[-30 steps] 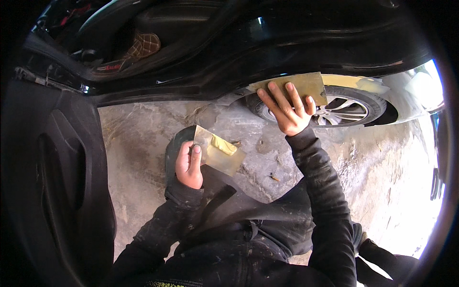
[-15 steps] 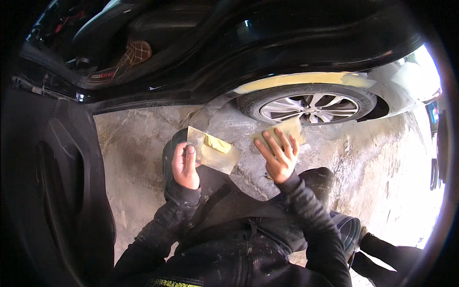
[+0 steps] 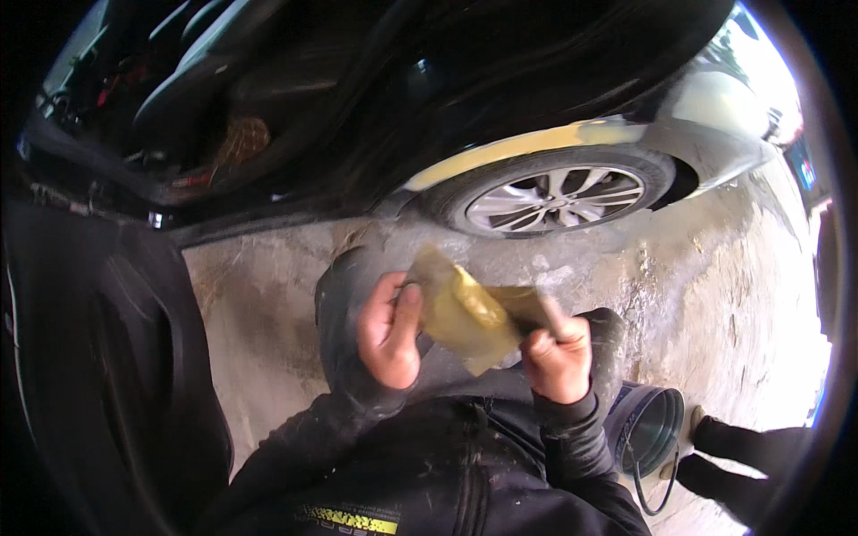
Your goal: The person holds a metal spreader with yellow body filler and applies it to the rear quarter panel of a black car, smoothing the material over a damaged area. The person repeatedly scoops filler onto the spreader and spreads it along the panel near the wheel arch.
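My left hand (image 3: 389, 339) grips a thin, flat filler plate (image 3: 451, 335) by its left edge, thumb on top. A lump of yellow body filler (image 3: 480, 302) sits on that plate. My right hand (image 3: 559, 364) is closed around a second flat piece, a filler spreader (image 3: 517, 302), tilted so that its far edge meets or overlaps the plate beside the filler. Motion blur hides whether the two touch. Beyond my hands is a car wheel (image 3: 563, 201), with a yellow band of filler (image 3: 509, 150) along the arch above it.
An open car door (image 3: 98, 339) stands close on my left, and the dark car body (image 3: 357, 125) runs across the far side. A bucket (image 3: 651, 429) with a handle is by my right knee. Another person's legs (image 3: 742, 456) are at the lower right.
My right hand has turned over and come in and down, bringing the spreader to the plate. My left hand has shifted right with the plate. The view has tilted, showing more of the bucket.
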Motion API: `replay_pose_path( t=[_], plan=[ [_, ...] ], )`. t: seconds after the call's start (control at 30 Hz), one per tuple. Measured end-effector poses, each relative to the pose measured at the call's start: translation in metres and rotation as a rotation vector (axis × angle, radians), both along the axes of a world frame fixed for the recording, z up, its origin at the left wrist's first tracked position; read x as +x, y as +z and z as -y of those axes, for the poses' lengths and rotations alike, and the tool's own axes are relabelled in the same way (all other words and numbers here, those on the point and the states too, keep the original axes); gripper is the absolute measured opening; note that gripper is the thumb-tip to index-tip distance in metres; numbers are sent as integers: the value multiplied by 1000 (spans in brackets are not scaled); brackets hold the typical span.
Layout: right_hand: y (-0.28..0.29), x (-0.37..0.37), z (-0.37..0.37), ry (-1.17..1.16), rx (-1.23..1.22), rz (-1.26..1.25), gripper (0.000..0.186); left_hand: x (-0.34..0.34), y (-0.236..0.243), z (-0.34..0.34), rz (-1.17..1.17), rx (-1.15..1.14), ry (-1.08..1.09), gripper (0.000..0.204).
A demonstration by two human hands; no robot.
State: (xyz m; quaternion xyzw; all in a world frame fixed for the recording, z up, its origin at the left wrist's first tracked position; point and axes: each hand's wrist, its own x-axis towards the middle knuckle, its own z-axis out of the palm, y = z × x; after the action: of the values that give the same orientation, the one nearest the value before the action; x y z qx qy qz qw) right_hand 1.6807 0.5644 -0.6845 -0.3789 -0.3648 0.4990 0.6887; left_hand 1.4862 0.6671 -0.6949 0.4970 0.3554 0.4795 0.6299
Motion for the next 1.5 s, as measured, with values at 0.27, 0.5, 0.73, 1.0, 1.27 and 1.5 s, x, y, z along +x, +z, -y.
replay_pose_path(
  t=[0.27,0.5,0.73,1.0,1.27,1.5],
  plan=[
    [-55,53,-15,-203,-274,314,21,-17,2,-33,297,82,241,25],
    [-34,108,-82,-988,152,278,30,-65,-85,-74,136,-91,273,34],
    [25,99,-144,-1447,335,929,46,-96,-132,-77,8,-151,234,26],
    [24,85,-174,-1597,340,977,54,-118,-143,-71,-20,-156,207,29],
    [5,39,-189,-1569,253,1021,61,-120,-135,-69,1,-138,212,29],
    [-8,9,-196,-1525,215,1092,61,-123,-138,-74,-25,-117,210,24]
  ],
)
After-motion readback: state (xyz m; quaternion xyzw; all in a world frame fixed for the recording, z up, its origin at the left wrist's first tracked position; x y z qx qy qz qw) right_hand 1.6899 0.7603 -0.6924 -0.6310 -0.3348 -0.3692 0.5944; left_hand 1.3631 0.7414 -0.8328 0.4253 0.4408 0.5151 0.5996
